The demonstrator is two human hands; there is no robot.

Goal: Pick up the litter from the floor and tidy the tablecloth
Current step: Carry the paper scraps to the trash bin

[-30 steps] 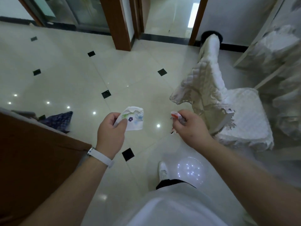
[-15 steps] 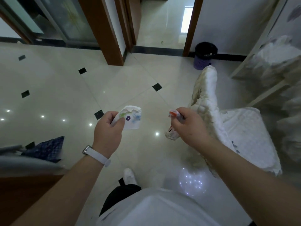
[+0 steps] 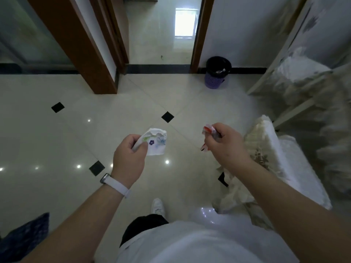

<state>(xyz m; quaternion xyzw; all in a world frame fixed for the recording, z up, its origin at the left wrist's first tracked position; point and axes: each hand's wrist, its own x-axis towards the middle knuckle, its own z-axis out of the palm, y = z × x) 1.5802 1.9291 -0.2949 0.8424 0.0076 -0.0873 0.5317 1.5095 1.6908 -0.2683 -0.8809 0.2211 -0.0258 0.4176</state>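
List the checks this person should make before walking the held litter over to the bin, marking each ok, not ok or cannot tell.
1. Left hand grips white flower-printed paper scrap: ok.
2. Right hand pinches crumpled red-and-white wrapper: ok.
3. Purple mesh waste bin with black liner in sight by the wall: ok.
4. Cream tiled floor towards bin unobstructed: ok.
5. Space left inside bin: cannot tell.

No legible text, label, brand or number anywhere. Paper (image 3: pixel 156 143), pinched in left hand (image 3: pixel 129 160): flower print only, no lettering. Wrapper (image 3: pixel 208 130), gripped in right hand (image 3: pixel 226 147): red marks, too small and blurred to read.
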